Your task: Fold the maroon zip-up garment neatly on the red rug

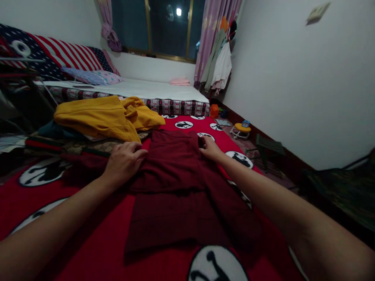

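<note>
A maroon long-sleeved garment (172, 171) lies spread in front of me, with wrinkles across its middle and its lower part folded in a straight band. At its upper left edge is my left hand (124, 160), fingers loosely bent and thumb apart, with no fabric visible between them. One sleeve runs out to the left beneath that wrist. Across from it, my right hand (209, 148) has its thumb and fingers curled together at the garment's upper right edge, gripping the cloth there. The other sleeve extends down along the right side.
The red cover (96, 238) has white circles with black figures. Mustard-yellow clothing (96, 115) is heaped on a patterned brown cloth (96, 147) at left. A bed (146, 88) stands beyond, below a window. Along the right wall are a yellow stool (241, 127) and a green stool (269, 145).
</note>
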The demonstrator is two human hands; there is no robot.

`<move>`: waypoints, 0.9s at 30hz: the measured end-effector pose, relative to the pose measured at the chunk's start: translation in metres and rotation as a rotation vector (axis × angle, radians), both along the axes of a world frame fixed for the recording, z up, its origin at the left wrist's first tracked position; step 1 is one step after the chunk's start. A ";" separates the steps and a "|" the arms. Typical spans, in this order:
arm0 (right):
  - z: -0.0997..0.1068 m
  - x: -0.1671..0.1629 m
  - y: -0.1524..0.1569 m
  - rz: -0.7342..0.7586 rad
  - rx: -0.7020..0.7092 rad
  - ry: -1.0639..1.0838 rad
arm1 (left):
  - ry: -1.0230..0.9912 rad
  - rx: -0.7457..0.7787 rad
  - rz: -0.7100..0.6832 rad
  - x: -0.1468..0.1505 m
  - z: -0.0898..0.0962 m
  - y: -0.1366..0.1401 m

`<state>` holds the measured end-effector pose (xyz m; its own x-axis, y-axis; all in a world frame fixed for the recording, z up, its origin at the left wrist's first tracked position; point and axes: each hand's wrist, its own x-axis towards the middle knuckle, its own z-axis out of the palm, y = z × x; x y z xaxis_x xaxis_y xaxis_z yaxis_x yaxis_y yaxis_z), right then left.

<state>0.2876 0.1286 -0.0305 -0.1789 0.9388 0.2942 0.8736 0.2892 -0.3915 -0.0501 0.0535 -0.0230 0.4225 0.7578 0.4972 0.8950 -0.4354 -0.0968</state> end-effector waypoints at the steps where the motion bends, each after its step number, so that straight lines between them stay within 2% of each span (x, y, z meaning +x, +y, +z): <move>1: 0.002 0.001 -0.017 0.012 0.029 0.018 | -0.060 -0.014 -0.100 0.002 0.001 -0.006; 4: 0.012 0.003 -0.078 0.031 0.108 0.017 | -0.154 -0.137 -0.395 0.009 0.002 -0.025; 6: 0.024 0.002 -0.122 0.040 0.061 -0.091 | -0.121 -0.200 -0.499 0.015 0.002 -0.037; 9: 0.040 -0.001 -0.180 0.040 -0.137 -0.359 | -0.030 -0.224 -0.523 0.024 -0.001 -0.046; 12: 0.043 -0.004 -0.213 0.055 -0.240 -0.561 | 0.023 -0.227 -0.496 0.029 -0.006 -0.044; 15: 0.040 0.000 -0.216 0.077 -0.291 -0.611 | 0.062 -0.205 -0.468 0.031 -0.010 -0.041; 18: 0.043 0.009 -0.203 0.029 -0.320 -0.525 | 0.095 -0.201 -0.471 0.029 -0.007 -0.038; 21: 0.053 0.015 -0.188 0.008 -0.297 -0.202 | 0.082 -0.219 -0.476 0.023 0.002 -0.035; 24: 0.060 0.011 -0.181 0.031 -0.227 0.169 | 0.003 -0.189 -0.420 0.014 0.015 -0.031; 27: 0.055 0.002 -0.182 0.048 -0.220 0.297 | -0.052 -0.123 -0.338 0.010 0.024 -0.034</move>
